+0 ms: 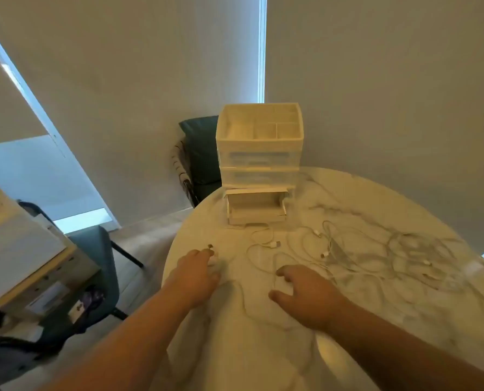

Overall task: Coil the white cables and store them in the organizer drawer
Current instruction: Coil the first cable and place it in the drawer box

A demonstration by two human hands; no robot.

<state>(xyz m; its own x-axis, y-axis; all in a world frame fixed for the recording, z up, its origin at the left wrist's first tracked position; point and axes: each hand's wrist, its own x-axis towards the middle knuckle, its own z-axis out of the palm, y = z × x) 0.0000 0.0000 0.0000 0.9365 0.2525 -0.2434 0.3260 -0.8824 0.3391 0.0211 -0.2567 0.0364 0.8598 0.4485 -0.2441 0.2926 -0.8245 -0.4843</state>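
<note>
White cables (348, 258) lie loose and tangled on the marble-patterned round table (263, 348), mostly right of centre; several small connectors show among the loops, and the strands cross one another so that I cannot count them. One strand runs toward me between the two arms; another curls just in front of the organizer (259, 153).

From my remote seat I see the left hand (195, 276) reaching forward near the table's left edge, its fingertips curled and pinching the plug (210, 246) at the end of one cable, the metal tip poking out beyond the fingers. The right hand (308, 294) is palm down with thumb stretched out and fingers spread and loosely bent, holding nothing; it sits over a loop of cable, though I cannot tell whether it presses on it or hangs just above.

The organizer is white, standing at the far side of the table; its top is an open tray split into compartments, with translucent drawers stacked below; the bottom drawer (256, 211) is pulled out toward me, and no cable lies in it that I can see.

Behind the organizer stands a dark teal chair (201, 153); a second chair (94, 249) is off the table's left side, beside a pale cabinet (18, 244); grey blinds (376, 80) fill the background.
</note>
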